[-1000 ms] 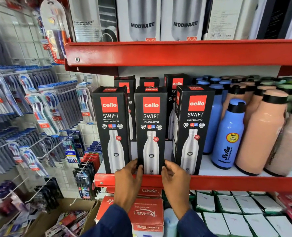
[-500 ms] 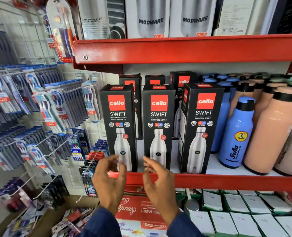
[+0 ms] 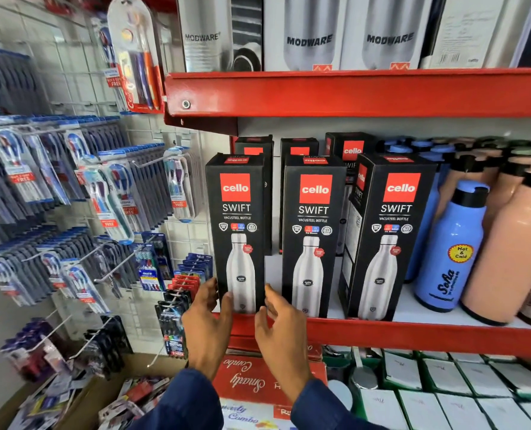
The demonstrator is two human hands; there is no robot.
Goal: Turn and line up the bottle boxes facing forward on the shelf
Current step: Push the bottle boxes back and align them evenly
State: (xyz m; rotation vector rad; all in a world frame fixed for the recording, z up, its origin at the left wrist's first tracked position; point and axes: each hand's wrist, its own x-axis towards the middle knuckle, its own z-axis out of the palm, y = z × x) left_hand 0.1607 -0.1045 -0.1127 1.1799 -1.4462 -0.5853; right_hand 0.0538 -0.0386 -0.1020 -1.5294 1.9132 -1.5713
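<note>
Three black "cello SWIFT" bottle boxes stand in a front row on the red-edged shelf [image 3: 413, 333]. The left box [image 3: 237, 212] and the middle box [image 3: 313, 212] face forward. The right box [image 3: 394, 212] is angled a little, so its left side panel shows. More of these boxes [image 3: 349, 148] stand behind them. My left hand [image 3: 206, 321] clasps the left box's bottom left corner, thumb on its front. My right hand [image 3: 279, 324] presses its fingertips against that box's bottom right edge, in the gap to the middle box.
A blue "Hot & Cold" bottle [image 3: 450, 252] and peach bottles [image 3: 506, 259] crowd the shelf right of the boxes. A red upper shelf [image 3: 351, 91] carries Modware boxes [image 3: 309, 32]. Toothbrush packs [image 3: 71, 197] hang on a wire grid at left. Red cartons [image 3: 251, 380] lie below.
Both hands let go of the middle box's base, shifted left and closed around the left box's base. The view has moved closer to the shelf.
</note>
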